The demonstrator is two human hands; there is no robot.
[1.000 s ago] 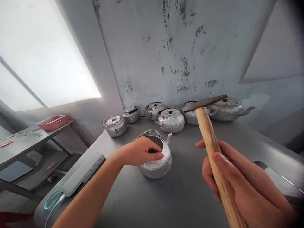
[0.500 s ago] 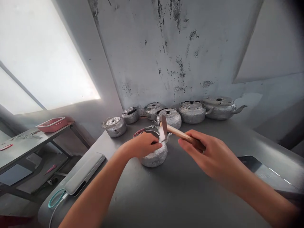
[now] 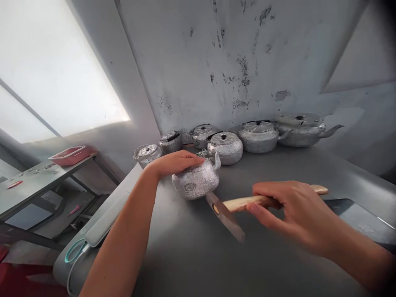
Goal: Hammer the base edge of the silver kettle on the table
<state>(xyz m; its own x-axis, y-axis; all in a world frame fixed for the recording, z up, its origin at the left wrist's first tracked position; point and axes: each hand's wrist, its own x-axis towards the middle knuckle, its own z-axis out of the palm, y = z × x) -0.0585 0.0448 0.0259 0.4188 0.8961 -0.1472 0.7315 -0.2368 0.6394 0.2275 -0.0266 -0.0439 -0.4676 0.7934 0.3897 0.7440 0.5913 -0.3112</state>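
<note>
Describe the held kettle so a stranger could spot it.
Find the grey table against the wall. In front of its row of lidded kettles is the held kettle. It alone has the left hand on it and a hammer beside its base.

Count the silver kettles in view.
7: front kettle under the left hand; behind it, left pair, middle pair, right pair. Others may be hidden.

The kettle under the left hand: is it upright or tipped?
Tipped away, it seems: the kettle has its side to the camera, mouth out of sight, while the lidded kettles behind show their tops.
</note>
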